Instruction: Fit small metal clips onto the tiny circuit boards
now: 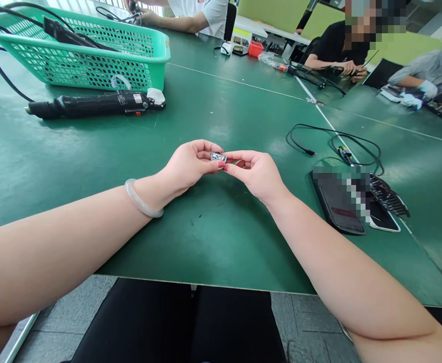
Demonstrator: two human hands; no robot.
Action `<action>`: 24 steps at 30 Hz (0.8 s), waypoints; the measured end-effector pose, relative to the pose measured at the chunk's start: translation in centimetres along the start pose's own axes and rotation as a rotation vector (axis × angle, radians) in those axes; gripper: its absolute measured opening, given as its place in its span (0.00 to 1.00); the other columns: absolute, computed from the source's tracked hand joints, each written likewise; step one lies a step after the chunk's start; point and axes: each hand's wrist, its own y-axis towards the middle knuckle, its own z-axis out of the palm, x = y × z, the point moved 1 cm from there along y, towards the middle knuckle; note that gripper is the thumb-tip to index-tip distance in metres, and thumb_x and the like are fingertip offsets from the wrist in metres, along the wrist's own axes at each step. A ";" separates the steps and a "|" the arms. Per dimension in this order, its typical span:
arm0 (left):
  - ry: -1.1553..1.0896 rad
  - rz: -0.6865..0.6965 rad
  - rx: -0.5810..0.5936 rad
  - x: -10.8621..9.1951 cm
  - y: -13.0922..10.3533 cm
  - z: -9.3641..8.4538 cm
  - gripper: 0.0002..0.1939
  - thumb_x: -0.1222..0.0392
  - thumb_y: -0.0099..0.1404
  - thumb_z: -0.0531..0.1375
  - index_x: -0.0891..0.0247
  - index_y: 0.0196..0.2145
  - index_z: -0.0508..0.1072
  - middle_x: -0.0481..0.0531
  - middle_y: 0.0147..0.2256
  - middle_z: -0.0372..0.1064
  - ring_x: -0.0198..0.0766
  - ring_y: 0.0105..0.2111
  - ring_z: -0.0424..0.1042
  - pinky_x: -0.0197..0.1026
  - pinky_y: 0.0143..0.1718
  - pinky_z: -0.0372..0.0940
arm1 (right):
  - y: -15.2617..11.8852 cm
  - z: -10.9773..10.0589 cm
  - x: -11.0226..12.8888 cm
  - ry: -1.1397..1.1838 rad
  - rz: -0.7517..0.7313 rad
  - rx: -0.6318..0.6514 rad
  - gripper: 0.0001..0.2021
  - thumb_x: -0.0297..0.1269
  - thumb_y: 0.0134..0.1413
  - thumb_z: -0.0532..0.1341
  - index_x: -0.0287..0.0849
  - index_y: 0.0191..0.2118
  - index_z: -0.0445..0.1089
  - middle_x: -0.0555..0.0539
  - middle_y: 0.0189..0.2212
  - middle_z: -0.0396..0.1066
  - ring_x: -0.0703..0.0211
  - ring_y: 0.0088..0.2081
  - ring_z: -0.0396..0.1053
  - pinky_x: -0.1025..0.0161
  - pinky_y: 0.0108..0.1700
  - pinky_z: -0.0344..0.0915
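Observation:
A small circuit board (218,157), bluish with pale parts on it, is held above the green table (206,237). My left hand (190,164) pinches its left side between thumb and fingers; a pale bangle circles that wrist. From the other side, my right hand (257,174) has its thumb and fingertips closed at the board's right edge. The fingertips cover part of the board, so its full outline is hidden.
At the left stand a green basket (145,53) with cables and a black electric screwdriver (96,104). Phones (338,201), a claw hair clip (389,194) and a black cable (372,146) lie right. Several people (202,15) sit across the table.

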 end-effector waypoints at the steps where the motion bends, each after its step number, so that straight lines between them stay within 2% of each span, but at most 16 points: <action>1: 0.017 0.007 -0.005 0.0 0.0 0.0 0.12 0.72 0.53 0.67 0.69 0.36 0.72 0.49 0.29 0.73 0.31 0.31 0.74 0.41 0.43 0.70 | 0.0 0.0 0.0 -0.046 -0.025 -0.013 0.15 0.44 0.46 0.68 0.44 0.40 0.78 0.48 0.33 0.77 0.64 0.27 0.65 0.61 0.34 0.64; 6: 0.072 0.013 -0.010 0.2 0.2 -0.1 0.13 0.72 0.51 0.67 0.68 0.35 0.71 0.50 0.31 0.73 0.32 0.32 0.73 0.41 0.42 0.70 | -0.3 -0.2 0.2 -0.246 -0.153 -0.073 0.11 0.42 0.49 0.66 0.47 0.40 0.79 0.49 0.34 0.76 0.65 0.27 0.64 0.61 0.33 0.63; 10: 0.104 0.017 -0.007 0.3 0.2 -0.1 0.14 0.70 0.50 0.68 0.68 0.35 0.71 0.50 0.31 0.73 0.32 0.32 0.73 0.42 0.43 0.69 | -0.3 -0.1 0.2 -0.325 -0.190 -0.084 0.10 0.40 0.50 0.66 0.46 0.39 0.80 0.49 0.32 0.75 0.65 0.26 0.64 0.62 0.32 0.63; 13: 0.134 0.007 0.001 0.3 0.1 -0.1 0.16 0.70 0.50 0.68 0.68 0.37 0.72 0.51 0.33 0.74 0.33 0.34 0.73 0.43 0.45 0.68 | -0.1 -0.1 0.0 -0.342 -0.175 -0.088 0.09 0.37 0.50 0.65 0.46 0.38 0.80 0.49 0.31 0.75 0.65 0.26 0.63 0.62 0.32 0.62; 16: 0.147 -0.015 0.025 0.2 -0.1 -0.1 0.21 0.71 0.51 0.67 0.68 0.44 0.71 0.55 0.39 0.75 0.34 0.36 0.75 0.44 0.46 0.68 | 0.2 -0.3 -0.5 -0.331 -0.137 -0.110 0.09 0.37 0.48 0.65 0.45 0.37 0.79 0.49 0.32 0.76 0.65 0.26 0.63 0.62 0.32 0.62; 20: 0.139 -0.027 0.047 0.0 -0.1 0.0 0.30 0.73 0.52 0.66 0.66 0.53 0.67 0.61 0.50 0.71 0.39 0.40 0.76 0.45 0.46 0.69 | 0.8 -0.9 -1.4 -0.296 -0.089 -0.162 0.10 0.39 0.47 0.66 0.46 0.37 0.79 0.49 0.32 0.76 0.65 0.25 0.62 0.62 0.31 0.62; 24: 0.122 -0.038 0.058 0.1 -0.1 0.0 0.32 0.74 0.51 0.66 0.66 0.54 0.66 0.63 0.54 0.68 0.41 0.43 0.75 0.46 0.47 0.69 | 1.0 -1.2 -1.8 -0.304 -0.067 -0.179 0.10 0.40 0.47 0.66 0.47 0.37 0.80 0.49 0.32 0.76 0.66 0.24 0.60 0.62 0.32 0.62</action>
